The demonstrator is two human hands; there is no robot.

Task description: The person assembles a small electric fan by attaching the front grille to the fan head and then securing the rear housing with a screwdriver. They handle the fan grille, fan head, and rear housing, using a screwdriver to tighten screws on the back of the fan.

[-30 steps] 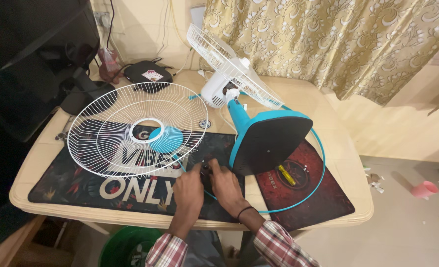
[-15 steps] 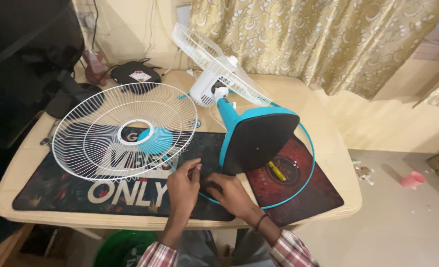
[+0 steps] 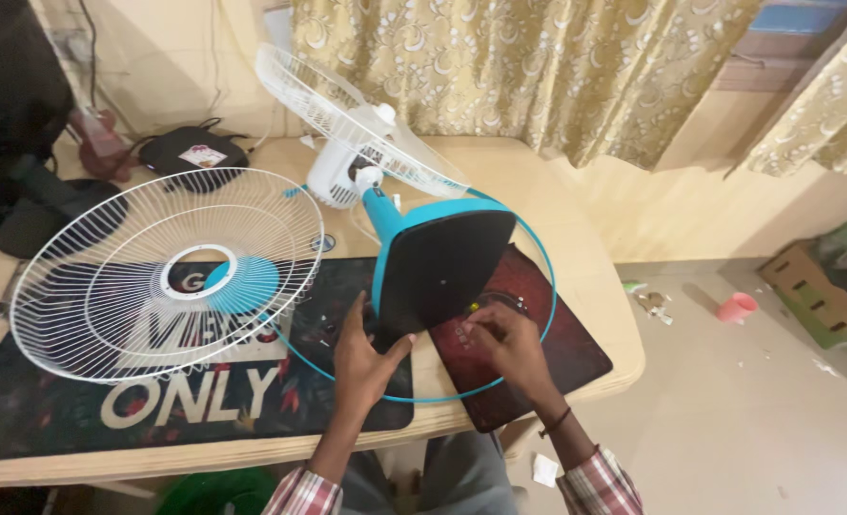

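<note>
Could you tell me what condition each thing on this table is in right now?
Fan body: lying tipped over, base up.
Fan base: on edge, black underside facing the camera.
Front grille: detached, resting on the mat.
Rear grille: on the motor, tilted.
Blue ring: loose around the base.
Left hand: touching the base.
Right hand: over the red mat.

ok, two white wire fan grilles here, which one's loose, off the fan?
The front grille with the blue centre disc, lying alone on the dark mat. The other grille sits tilted on the white motor housing.
</note>
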